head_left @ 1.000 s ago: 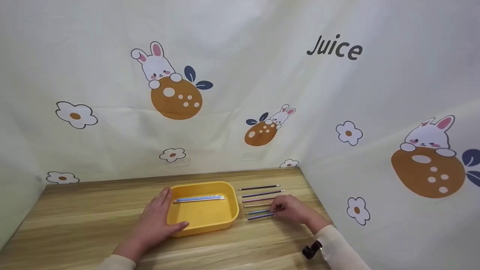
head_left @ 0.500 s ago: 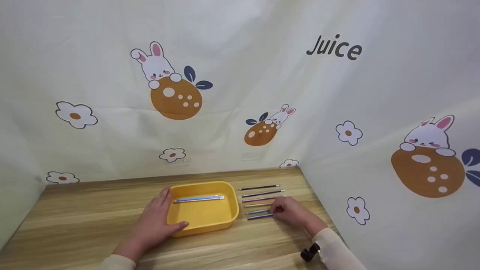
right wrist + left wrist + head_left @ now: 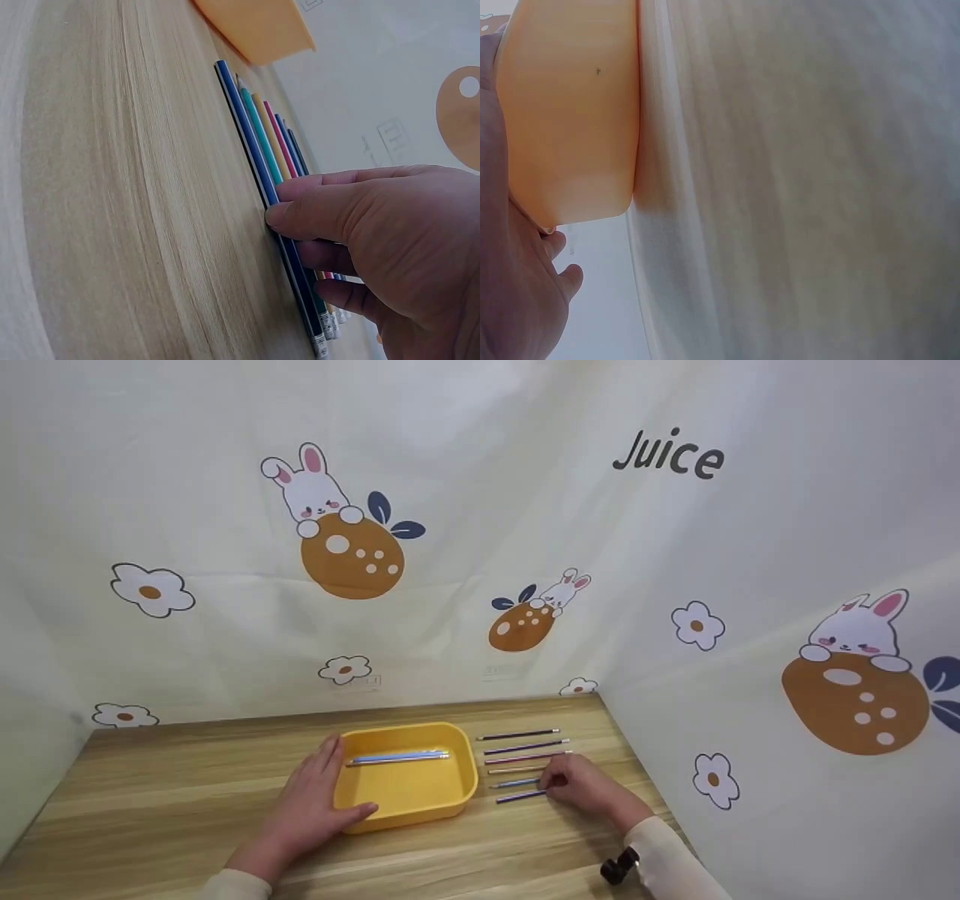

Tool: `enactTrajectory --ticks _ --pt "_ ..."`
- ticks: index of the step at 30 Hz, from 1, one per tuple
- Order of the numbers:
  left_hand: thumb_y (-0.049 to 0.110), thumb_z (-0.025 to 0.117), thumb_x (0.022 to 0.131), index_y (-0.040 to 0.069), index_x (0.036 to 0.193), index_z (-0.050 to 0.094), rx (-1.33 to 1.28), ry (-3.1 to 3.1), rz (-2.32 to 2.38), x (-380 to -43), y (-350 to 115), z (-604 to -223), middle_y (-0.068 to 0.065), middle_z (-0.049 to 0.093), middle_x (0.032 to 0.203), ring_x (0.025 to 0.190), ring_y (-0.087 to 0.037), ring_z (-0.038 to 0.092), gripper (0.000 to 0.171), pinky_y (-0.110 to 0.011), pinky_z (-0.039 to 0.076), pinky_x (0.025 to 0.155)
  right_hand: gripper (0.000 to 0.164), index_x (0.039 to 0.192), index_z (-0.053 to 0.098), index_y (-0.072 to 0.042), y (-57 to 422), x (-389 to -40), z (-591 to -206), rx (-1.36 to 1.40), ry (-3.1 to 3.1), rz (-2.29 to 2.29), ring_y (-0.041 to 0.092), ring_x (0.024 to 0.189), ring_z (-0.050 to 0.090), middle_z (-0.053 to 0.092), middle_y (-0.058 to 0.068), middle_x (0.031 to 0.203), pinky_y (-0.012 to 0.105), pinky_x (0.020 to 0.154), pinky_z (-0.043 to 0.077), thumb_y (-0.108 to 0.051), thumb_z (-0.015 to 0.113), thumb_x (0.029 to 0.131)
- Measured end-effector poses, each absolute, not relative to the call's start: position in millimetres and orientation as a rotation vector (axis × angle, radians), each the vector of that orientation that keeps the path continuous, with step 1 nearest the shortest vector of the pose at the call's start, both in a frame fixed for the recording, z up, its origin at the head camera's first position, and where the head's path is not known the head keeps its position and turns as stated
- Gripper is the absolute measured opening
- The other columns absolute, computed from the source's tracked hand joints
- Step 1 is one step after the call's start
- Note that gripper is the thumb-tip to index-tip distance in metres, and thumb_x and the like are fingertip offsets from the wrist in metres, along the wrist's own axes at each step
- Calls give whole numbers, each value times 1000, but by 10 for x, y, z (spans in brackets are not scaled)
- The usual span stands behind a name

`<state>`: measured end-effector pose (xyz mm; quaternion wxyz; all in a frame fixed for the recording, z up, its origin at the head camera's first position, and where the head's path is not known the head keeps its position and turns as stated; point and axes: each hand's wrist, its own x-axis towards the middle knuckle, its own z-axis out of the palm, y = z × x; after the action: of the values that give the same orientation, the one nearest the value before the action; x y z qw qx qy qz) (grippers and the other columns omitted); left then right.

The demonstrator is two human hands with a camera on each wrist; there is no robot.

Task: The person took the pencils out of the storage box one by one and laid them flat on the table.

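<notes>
My left hand (image 3: 304,802) rests against the left side of a yellow plastic box (image 3: 420,814), thumb lying over its front rim and fingers stretched along the left edge. Blue pencils (image 3: 397,758) lie inside the box. To its right, several pencils lie in a row, roughly parallel, their eraser ends to the right. My right hand (image 3: 581,785) pinches the nearest one, a dark blue pencil (image 3: 244,127), thumb on its near side. The teal pencil (image 3: 262,135) lies right beside it, partly covered by my fingers.
Farther back in the row are a tan pencil (image 3: 514,770), a pink pencil (image 3: 521,759) and dark pencils (image 3: 519,734). A printed cloth backdrop (image 3: 450,510) rises behind and to the right of the wooden table (image 3: 187,795).
The dark blue pencil has shifted very slightly toward me, with my right hand at its right part. My left hand and the box have stayed put.
</notes>
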<state>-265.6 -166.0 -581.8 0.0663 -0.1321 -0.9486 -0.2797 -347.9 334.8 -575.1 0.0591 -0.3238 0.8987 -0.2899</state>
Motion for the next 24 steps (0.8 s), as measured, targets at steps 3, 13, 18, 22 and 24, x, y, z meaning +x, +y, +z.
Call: enactTrajectory --ticks 3,13,18,22,24 --pt "77 75 92 -5 173 21 -388 -2876 -849 -2660 -1656 -5824 -27 17 181 165 -50 21 127 -70 18 132 20 99 83 -6 3347 -3473 -5749 -959 2725 -875 13 94 67 76 2 99 29 84 56 11 78 91" --pt "76 75 92 -5 173 21 -376 -2886 -856 -2670 -1652 -5832 -26 15 182 165 -50 20 127 -70 16 132 9 97 82 -8 3170 -3497 -5645 -930 2734 -1004 7 88 66 76 -3 95 25 78 56 1 82 96" --pt "74 76 92 -6 172 22 -382 -2875 -851 -2676 -1655 -5835 -27 17 181 165 -51 21 126 -71 17 131 7 98 81 -11 2937 -3539 -5549 -972 2790 -1023 6 87 63 72 -8 94 26 76 54 -4 80 99" --pt "75 77 91 -6 173 23 -385 -2876 -855 -2675 -1659 -5836 -27 17 181 164 -52 22 127 -71 18 131 3 104 81 -9 2668 -3548 -5436 -1039 2770 -1054 8 89 64 72 -6 96 27 76 55 -8 79 101" --pt "76 76 91 -5 173 21 -384 -2880 -855 -2675 -1661 -5837 -26 17 181 164 -52 22 128 -70 18 132 5 107 80 -7 2520 -3552 -5384 -1073 2753 -1080 9 91 64 71 -5 99 27 77 55 -9 78 103"
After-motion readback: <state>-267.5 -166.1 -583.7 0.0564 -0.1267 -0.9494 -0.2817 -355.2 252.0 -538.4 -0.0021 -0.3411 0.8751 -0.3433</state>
